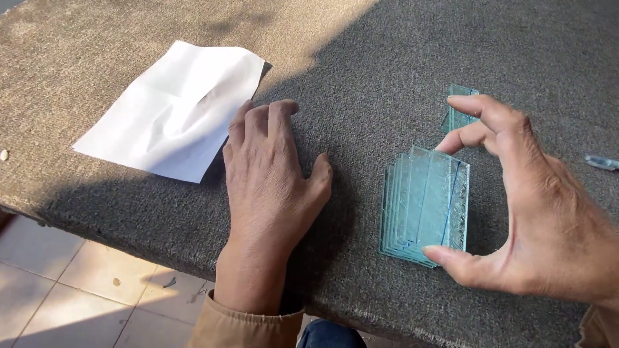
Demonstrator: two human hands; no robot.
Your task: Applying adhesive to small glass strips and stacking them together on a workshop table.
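A fanned stack of several clear greenish glass strips (422, 205) lies on the grey carpeted table (361, 71). My right hand (529, 212) spans the stack, thumb at its near edge and fingers at its far edge, touching it. A single small glass piece (459, 116) lies just behind my index finger. My left hand (271, 177) rests flat, palm down, on the table to the left of the stack, holding nothing. Its fingertips almost reach a creased white paper sheet (171, 109).
A small pale object (601, 162) lies at the right edge of the table. A tiny pebble-like object (4, 154) sits at the far left. The table's front edge runs diagonally, with a tiled floor (71, 290) below it.
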